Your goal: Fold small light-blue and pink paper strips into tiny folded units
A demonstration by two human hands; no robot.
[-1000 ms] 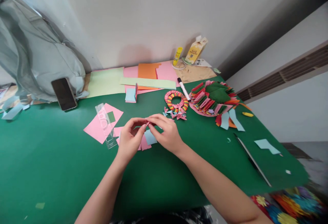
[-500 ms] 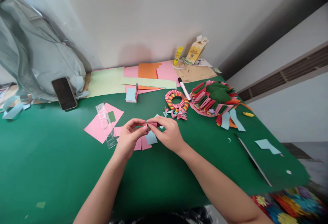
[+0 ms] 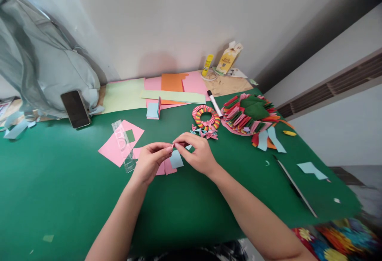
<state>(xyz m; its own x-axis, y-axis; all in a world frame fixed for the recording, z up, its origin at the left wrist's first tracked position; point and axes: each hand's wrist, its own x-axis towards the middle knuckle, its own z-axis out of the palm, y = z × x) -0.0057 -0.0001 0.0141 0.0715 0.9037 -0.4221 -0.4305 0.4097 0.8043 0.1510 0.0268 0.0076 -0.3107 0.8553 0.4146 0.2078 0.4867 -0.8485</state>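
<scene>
My left hand (image 3: 152, 161) and my right hand (image 3: 197, 153) meet over the middle of the table. Both pinch a small folded piece of pink paper (image 3: 173, 145) between thumbs and fingertips; most of it is hidden by the fingers. Beneath them lie a light blue paper square (image 3: 176, 159) and several pink paper pieces (image 3: 170, 168). Left of my left hand, a clear plastic ruler (image 3: 121, 139) rests across a larger pink sheet (image 3: 109, 149). Small folded pink and blue paper pieces (image 3: 209, 133) are heaped just beyond my right hand.
Behind are a ring of folded paper (image 3: 197, 113), a marker (image 3: 215, 104), a layered paper craft (image 3: 232, 113), a glue stick (image 3: 207, 65) and a carton (image 3: 229, 58). A phone (image 3: 75, 109) leans by a grey bag (image 3: 53, 62). A long thin blade-like tool (image 3: 295, 185) lies right.
My fingertips have shifted slightly around the pink paper, and less of it shows between them. My left fingers are straighter. The things on the table stay in place.
</scene>
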